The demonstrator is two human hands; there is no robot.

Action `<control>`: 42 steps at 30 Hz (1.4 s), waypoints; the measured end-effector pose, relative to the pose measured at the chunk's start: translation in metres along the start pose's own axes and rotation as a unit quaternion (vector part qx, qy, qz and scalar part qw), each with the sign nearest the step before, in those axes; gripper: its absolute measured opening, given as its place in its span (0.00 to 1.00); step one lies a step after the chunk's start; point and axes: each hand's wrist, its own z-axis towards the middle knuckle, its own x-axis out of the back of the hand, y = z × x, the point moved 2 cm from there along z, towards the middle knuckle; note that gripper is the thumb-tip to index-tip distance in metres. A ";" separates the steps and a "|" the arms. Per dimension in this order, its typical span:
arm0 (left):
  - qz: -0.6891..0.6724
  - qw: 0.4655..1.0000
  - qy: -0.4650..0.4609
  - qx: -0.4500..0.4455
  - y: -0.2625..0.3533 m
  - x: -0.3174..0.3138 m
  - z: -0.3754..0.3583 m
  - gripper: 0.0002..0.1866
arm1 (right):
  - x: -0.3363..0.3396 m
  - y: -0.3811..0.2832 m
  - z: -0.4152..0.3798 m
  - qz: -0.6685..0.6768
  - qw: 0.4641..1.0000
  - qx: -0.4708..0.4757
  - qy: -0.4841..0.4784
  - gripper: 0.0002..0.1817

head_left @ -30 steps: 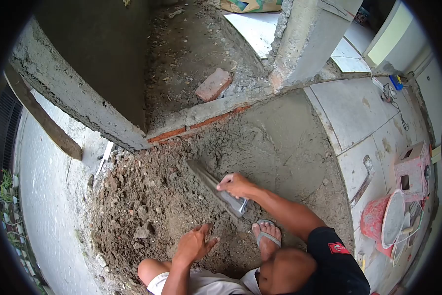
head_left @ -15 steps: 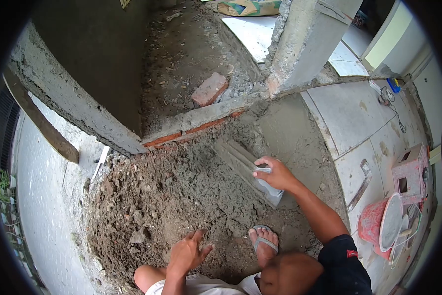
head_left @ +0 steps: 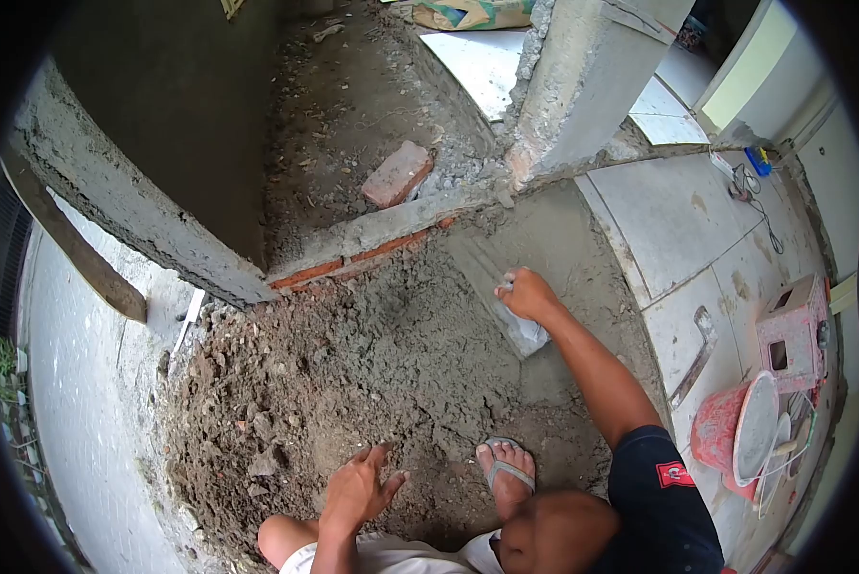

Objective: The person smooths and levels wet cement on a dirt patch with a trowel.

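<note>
My right hand (head_left: 529,295) is wrapped around the handle of a long plastering float (head_left: 478,266), which lies on the wet grey mortar (head_left: 429,335). The float points up and left toward the low brick edge, its near end below my wrist. Behind it, a smoothed strip of mortar (head_left: 554,225) runs beside the floor tiles. My left hand (head_left: 358,488) hovers low over the rough ground by my knee, fingers spread and holding nothing. My sandalled foot (head_left: 508,469) stands on the mortar's near side.
Loose dirt and rubble (head_left: 248,421) lie at the left. A concrete post (head_left: 583,91) and a brick piece (head_left: 398,174) are ahead. On the right-hand tiles (head_left: 669,220) stand a pink bucket (head_left: 719,435), a pink-stained box (head_left: 791,330) and a metal tool (head_left: 694,359).
My right hand has pushed the float up and slightly right across the mortar, away from my foot. My left hand has stayed nearly in place.
</note>
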 end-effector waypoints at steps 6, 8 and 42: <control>0.002 1.000 -0.013 -0.006 0.007 -0.003 0.009 0.32 | 0.011 -0.011 -0.034 -0.089 0.996 0.024 -0.008 0.19; -0.003 1.000 -0.020 -0.005 0.008 -0.005 0.009 0.32 | -0.002 0.002 -0.024 -0.126 0.991 0.027 0.030 0.17; 0.033 0.999 -0.034 0.002 -0.008 -0.005 -0.018 0.33 | 0.076 0.017 0.028 -0.144 0.973 -0.142 0.115 0.17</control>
